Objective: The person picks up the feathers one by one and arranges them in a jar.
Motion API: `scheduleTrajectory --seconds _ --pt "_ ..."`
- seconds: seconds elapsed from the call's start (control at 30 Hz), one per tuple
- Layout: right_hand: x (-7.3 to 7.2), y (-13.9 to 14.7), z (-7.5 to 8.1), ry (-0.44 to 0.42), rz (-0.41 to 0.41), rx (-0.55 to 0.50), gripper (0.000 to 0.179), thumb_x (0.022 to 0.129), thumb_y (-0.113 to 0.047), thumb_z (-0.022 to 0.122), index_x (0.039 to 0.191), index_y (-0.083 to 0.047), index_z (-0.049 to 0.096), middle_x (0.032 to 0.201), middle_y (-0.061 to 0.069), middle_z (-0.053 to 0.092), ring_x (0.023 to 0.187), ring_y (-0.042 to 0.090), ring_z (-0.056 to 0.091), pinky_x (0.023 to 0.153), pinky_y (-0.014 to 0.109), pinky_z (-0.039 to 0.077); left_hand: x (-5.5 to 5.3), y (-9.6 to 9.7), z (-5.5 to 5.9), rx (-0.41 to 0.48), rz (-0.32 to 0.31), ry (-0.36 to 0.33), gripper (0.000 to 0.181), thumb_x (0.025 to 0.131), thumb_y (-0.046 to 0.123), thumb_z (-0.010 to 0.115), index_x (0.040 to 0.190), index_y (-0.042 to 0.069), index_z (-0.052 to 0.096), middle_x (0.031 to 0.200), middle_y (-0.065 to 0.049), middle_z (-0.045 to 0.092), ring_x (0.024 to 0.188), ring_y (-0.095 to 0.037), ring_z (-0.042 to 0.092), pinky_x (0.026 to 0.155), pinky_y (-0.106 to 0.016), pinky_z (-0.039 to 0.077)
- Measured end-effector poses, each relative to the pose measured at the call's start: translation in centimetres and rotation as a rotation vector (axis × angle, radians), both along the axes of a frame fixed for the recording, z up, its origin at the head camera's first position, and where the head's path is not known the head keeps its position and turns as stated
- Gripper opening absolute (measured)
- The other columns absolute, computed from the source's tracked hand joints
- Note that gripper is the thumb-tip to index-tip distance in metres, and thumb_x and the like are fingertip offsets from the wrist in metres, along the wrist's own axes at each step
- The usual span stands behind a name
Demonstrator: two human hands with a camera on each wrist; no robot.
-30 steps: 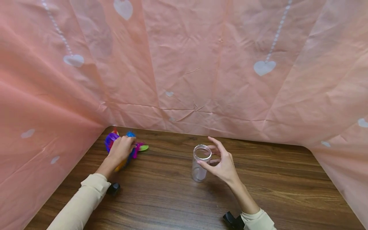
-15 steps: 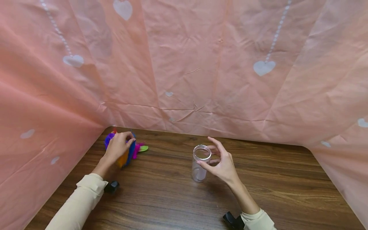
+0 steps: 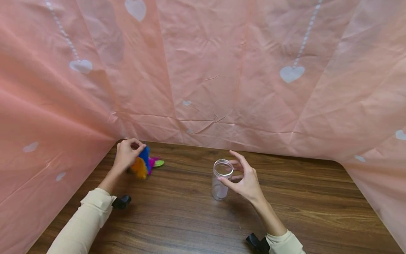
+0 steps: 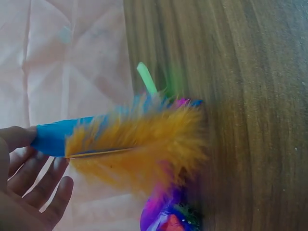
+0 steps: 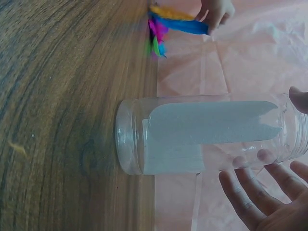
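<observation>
At the back left of the table in the head view, my left hand [image 3: 125,153] pinches the end of a blue feather [image 3: 145,157] between thumb and finger. A fluffy orange feather [image 4: 139,151] lies against the blue one; I cannot tell whether the fingers hold its quill too. Magenta, green and purple feathers [image 4: 166,209] sit on the table below, partly hidden by hand and feathers. My right hand [image 3: 248,184] curves its thumb and fingers round the upper part of a clear jar [image 5: 216,120]. The jar stands upright and lidless, with a pale label on its side.
The brown wooden table [image 3: 177,218] has a pink cloth [image 3: 203,70] with white hearts hanging round its back and sides. A black wrist-worn device [image 3: 121,202] is on the left wrist, and another black device [image 3: 257,243] is on the right.
The left hand has risen and moved slightly left, lifting the blue feather with the orange one beside it from the pile. The right hand and jar have stayed put.
</observation>
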State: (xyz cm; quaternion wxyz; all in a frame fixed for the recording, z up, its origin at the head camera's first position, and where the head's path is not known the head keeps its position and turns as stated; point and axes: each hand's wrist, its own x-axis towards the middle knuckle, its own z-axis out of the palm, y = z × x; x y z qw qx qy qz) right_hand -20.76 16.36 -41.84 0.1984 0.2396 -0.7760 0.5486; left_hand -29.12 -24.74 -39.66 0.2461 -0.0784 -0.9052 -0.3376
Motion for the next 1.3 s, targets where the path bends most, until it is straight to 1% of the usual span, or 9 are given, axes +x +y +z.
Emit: scheduleTrajectory --seconds 0.07,0.17,0.27,0.37,0.57,0.77,0.87,1.13,1.3 --pt "0.0 0.0 0.0 0.000 0.001 0.000 0.086 0.071 0.002 0.092 0.146 -0.003 0.050 0.107 0.020 0.073 0.091 0.013 0.072 0.065 0.042 0.064 0.0 -0.1 0.1 0.017 0.012 0.011 0.017 0.095 0.009 0.075 0.086 -0.004 0.072 0.082 -0.021 0.075 0.079 -0.038 0.071 0.079 -0.046 0.055" --pt "0.0 -0.1 0.1 -0.004 0.004 0.000 0.086 0.071 0.002 0.092 0.147 -0.002 0.050 0.107 0.022 0.073 0.091 0.023 0.073 0.065 0.041 0.064 0.1 -0.2 0.2 0.043 0.040 0.027 0.017 0.095 0.010 0.076 0.085 -0.004 0.071 0.081 -0.020 0.074 0.075 -0.033 0.070 0.074 -0.030 0.052" --pt "0.0 -0.1 0.2 -0.009 0.009 -0.003 0.086 0.072 0.002 0.092 0.147 -0.002 0.050 0.107 0.024 0.072 0.091 0.028 0.073 0.065 0.041 0.064 0.1 -0.3 0.2 0.096 0.053 0.013 0.018 0.096 0.010 0.075 0.086 -0.005 0.070 0.081 -0.021 0.074 0.065 -0.014 0.069 0.065 -0.012 0.048" --pt "0.1 -0.2 0.2 -0.012 0.011 -0.005 0.086 0.072 0.002 0.092 0.147 -0.002 0.050 0.107 0.025 0.072 0.091 0.021 0.073 0.065 0.041 0.064 0.2 -0.4 0.3 0.180 0.055 -0.019 0.020 0.097 0.010 0.074 0.089 -0.007 0.070 0.083 -0.024 0.075 0.057 0.005 0.063 0.059 -0.005 0.046" --pt "0.1 -0.2 0.2 -0.004 0.005 -0.004 0.086 0.072 0.002 0.092 0.146 -0.002 0.050 0.106 0.024 0.072 0.091 0.015 0.072 0.065 0.039 0.064 0.2 -0.3 0.6 0.423 0.014 -0.102 0.022 0.097 0.007 0.073 0.096 -0.014 0.067 0.079 -0.022 0.075 0.052 0.001 0.066 0.054 -0.016 0.055" --pt "0.0 -0.1 0.0 -0.005 0.003 -0.003 0.085 0.072 0.001 0.092 0.146 -0.003 0.050 0.107 0.025 0.072 0.091 0.032 0.073 0.065 0.036 0.064 0.4 0.0 0.8 0.708 -0.127 -0.236 0.019 0.094 -0.006 0.071 0.105 -0.016 0.057 0.071 0.006 0.072 0.056 -0.009 0.070 0.061 -0.030 0.062" --pt "0.0 0.0 -0.1 -0.006 0.005 -0.006 0.085 0.072 0.002 0.091 0.146 -0.002 0.050 0.107 0.025 0.072 0.091 0.037 0.073 0.065 0.036 0.064 0.4 0.1 0.8 0.810 -0.179 -0.303 0.023 0.093 -0.009 0.069 0.111 -0.014 0.055 0.072 0.006 0.072 0.059 -0.010 0.071 0.063 -0.030 0.063" --pt "0.1 0.0 -0.1 -0.007 0.004 -0.006 0.086 0.072 0.002 0.092 0.146 -0.003 0.050 0.107 0.024 0.072 0.091 0.036 0.073 0.065 0.037 0.064 0.9 1.5 1.1 0.905 -0.213 -0.417 0.016 0.094 -0.008 0.069 0.104 0.001 0.060 0.073 0.004 0.073 0.064 -0.011 0.073 0.069 -0.030 0.063" --pt "0.1 0.0 -0.1 -0.008 0.004 -0.007 0.085 0.072 0.001 0.092 0.146 -0.003 0.051 0.107 0.025 0.072 0.091 0.036 0.073 0.065 0.039 0.064 1.1 2.2 1.3 0.933 -0.223 -0.447 0.016 0.095 -0.007 0.068 0.106 0.001 0.060 0.075 0.004 0.072 0.067 -0.010 0.072 0.072 -0.030 0.063"
